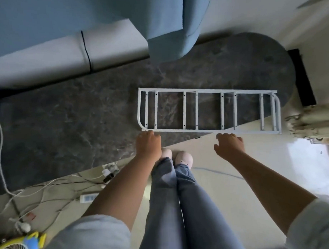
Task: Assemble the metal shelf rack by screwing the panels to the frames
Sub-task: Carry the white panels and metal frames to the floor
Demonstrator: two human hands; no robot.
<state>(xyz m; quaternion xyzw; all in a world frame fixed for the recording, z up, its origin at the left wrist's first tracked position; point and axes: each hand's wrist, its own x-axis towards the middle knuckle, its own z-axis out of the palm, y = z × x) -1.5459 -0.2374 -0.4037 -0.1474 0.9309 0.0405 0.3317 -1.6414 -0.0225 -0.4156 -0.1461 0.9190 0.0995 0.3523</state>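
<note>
We see a white metal frame (208,111) lying flat on a dark marbled table (66,127), at the table's near edge toward its rounded right end. The frame's long near rail runs along that edge, and its right part projects past the edge over the pale floor (255,177). Both arms reach forward and down from rolled grey sleeves (93,236). The left hand (147,143) is at the frame's curved near-left corner, back of the hand up, fingers bent downward at the rail; we cannot tell whether they grasp the rail or only touch it. The right hand (229,144) is just beside the near rail around its middle, palm down, thumb spread to the left, fingers loosely curled and released, holding nothing. Below the hands we see two legs in grey trousers (181,207) and pale slippers (183,158) on the floor. White cables and a power strip (89,198) lie on the floor to the left, beside a yellow and blue fan (17,248) at the lower left corner. A blue and white sofa (101,42) stands behind the table.
</note>
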